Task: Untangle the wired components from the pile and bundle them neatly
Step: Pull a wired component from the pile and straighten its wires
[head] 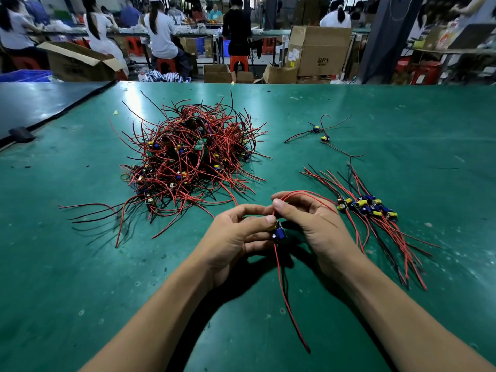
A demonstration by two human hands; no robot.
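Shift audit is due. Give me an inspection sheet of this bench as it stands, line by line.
Surface: green mat, scuffed and speckled.
Job's things: tangled pile left of centre; sorted bundle at right; two loose components beyond it.
Clutter: yellow scrap; black clip at the mat's left edge.
Hands: left hand pinches the held component; right hand pinches its red lead.
Cables: red and black leads only; trailing lead runs toward the person.
Surroundings: cardboard boxes, seated workers at benches.

My left hand (pixel 236 233) grips a small blue-and-yellow wired component (pixel 279 233) over the green bench (pixel 80 264), and my right hand (pixel 312 224) pinches its looping red wire just above. A big tangled pile of red and black wired components (pixel 188 157) lies beyond to the left, and a fanned row of sorted components (pixel 367 208) lies beside my right hand.
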